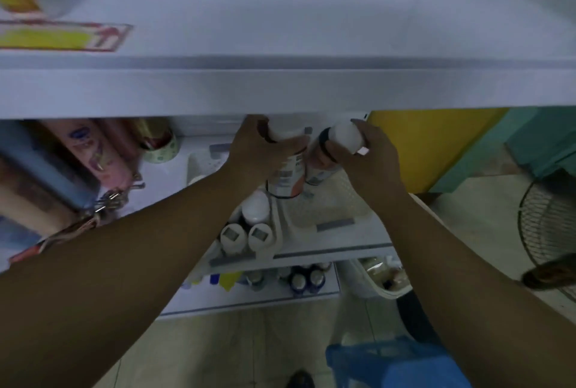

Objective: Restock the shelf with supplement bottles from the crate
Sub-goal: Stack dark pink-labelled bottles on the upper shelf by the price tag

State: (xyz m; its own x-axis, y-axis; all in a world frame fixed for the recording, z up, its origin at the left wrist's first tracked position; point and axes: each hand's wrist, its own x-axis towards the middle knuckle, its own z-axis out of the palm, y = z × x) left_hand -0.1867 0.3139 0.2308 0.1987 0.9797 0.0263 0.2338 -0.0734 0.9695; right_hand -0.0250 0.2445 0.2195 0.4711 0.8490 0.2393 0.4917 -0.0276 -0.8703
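Note:
My left hand [258, 150] grips a white-capped supplement bottle [286, 178] with an orange and white label, held upright under the upper shelf's front edge [280, 91]. My right hand [364, 157] holds a second white-capped bottle [343, 135], tilted to the left so the two bottles nearly touch. Both are above a white shelf basket [330, 210] on the middle shelf. Several white-capped bottles [249, 231] stand in the neighbouring basket. The blue crate [396, 362] sits on the floor at bottom right.
Pink and blue tubes [93, 150] and a tape roll [162, 147] lie on the shelf's left. Small dark bottles [305, 281] fill the lower shelf. A white basket [374, 278] and a fan [548, 225] stand right. A yellow-labelled box [59, 38] rests on the top shelf.

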